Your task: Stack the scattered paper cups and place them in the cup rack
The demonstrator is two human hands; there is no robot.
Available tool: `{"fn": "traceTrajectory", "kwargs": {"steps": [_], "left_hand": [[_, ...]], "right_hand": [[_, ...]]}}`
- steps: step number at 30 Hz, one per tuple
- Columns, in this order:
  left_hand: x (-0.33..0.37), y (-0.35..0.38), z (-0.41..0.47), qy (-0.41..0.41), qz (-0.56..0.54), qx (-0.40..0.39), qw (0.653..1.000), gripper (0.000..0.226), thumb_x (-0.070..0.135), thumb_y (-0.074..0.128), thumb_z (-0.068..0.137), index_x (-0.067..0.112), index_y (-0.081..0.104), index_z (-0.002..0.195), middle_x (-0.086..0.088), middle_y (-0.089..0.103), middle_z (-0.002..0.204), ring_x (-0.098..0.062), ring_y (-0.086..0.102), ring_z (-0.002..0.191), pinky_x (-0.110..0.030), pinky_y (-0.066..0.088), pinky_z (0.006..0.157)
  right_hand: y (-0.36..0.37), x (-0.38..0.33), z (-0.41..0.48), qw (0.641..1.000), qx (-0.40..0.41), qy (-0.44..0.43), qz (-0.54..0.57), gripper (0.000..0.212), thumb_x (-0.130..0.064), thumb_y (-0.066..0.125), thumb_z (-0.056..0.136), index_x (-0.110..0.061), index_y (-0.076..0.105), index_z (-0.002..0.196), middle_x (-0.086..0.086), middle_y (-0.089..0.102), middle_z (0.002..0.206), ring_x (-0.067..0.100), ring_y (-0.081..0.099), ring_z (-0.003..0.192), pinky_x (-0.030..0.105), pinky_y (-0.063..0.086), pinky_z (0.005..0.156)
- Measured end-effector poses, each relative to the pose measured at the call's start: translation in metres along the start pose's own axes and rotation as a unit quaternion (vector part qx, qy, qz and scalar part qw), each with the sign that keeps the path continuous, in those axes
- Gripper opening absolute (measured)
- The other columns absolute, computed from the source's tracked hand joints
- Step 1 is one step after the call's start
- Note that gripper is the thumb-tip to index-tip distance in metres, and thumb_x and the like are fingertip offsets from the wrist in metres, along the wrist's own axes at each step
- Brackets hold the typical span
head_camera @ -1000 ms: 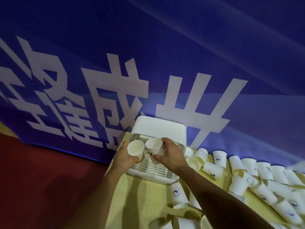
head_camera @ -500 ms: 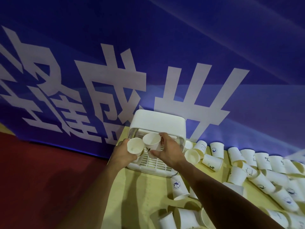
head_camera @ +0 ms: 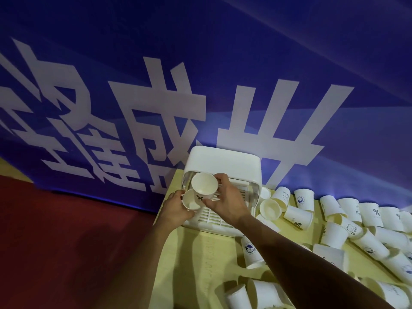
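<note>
The white cup rack (head_camera: 223, 162), with a slatted tray at its open front, stands at the table's far left corner. In front of its opening my left hand (head_camera: 175, 210) holds a white paper cup (head_camera: 190, 200) with its mouth facing me. My right hand (head_camera: 228, 202) grips a second paper cup (head_camera: 204, 185) with a dark mark on its side. This second cup sits just above the first, its base touching the first cup's rim. Many more white paper cups (head_camera: 334, 233) lie scattered over the right of the table.
The table top (head_camera: 200, 264) is pale yellow; its left edge drops to a red floor (head_camera: 66, 241). A blue banner (head_camera: 200, 74) with large white characters hangs right behind the rack. Cups also lie near my right forearm, at the table's near side (head_camera: 252, 294).
My right hand has brought its cup left and over the cup in my left hand; the two cups were side by side and now touch. Both hands stay at the rack's opening.
</note>
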State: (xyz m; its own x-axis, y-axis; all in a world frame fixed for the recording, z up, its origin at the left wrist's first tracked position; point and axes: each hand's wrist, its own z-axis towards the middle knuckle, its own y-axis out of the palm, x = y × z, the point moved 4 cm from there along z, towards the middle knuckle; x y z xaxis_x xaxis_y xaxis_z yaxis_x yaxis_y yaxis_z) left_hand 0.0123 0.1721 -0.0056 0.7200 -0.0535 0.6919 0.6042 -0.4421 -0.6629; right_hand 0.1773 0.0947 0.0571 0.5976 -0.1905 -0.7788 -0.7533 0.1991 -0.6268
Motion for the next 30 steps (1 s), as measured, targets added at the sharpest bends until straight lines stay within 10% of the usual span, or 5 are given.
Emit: {"fn": "traceTrajectory", "kwargs": {"steps": [9,30], "left_hand": [[-0.011,0.001,0.002,-0.003,-0.019,-0.014,1.0,0.081,0.034,0.086,0.067,0.017,0.049,0.138,-0.002,0.057,0.128,-0.022,0.061,0.107,-0.041,0.052,0.093],[-0.021,0.003,0.001,0.014,-0.063,-0.007,0.998,0.084,0.049,0.081,0.072,0.037,0.04,0.145,0.001,0.052,0.133,-0.019,0.054,0.117,-0.045,0.05,0.098]], "right_hand": [[0.017,-0.002,0.004,0.998,-0.015,-0.013,-0.062,0.071,-0.04,0.078,0.08,-0.03,0.036,0.136,-0.005,0.06,0.129,0.017,0.061,0.11,0.021,0.045,0.078],[0.039,0.02,-0.007,0.97,-0.119,-0.016,-0.213,0.052,-0.026,0.05,0.098,-0.017,0.041,0.148,0.005,0.046,0.149,0.024,0.047,0.134,0.037,0.041,0.108]]}}
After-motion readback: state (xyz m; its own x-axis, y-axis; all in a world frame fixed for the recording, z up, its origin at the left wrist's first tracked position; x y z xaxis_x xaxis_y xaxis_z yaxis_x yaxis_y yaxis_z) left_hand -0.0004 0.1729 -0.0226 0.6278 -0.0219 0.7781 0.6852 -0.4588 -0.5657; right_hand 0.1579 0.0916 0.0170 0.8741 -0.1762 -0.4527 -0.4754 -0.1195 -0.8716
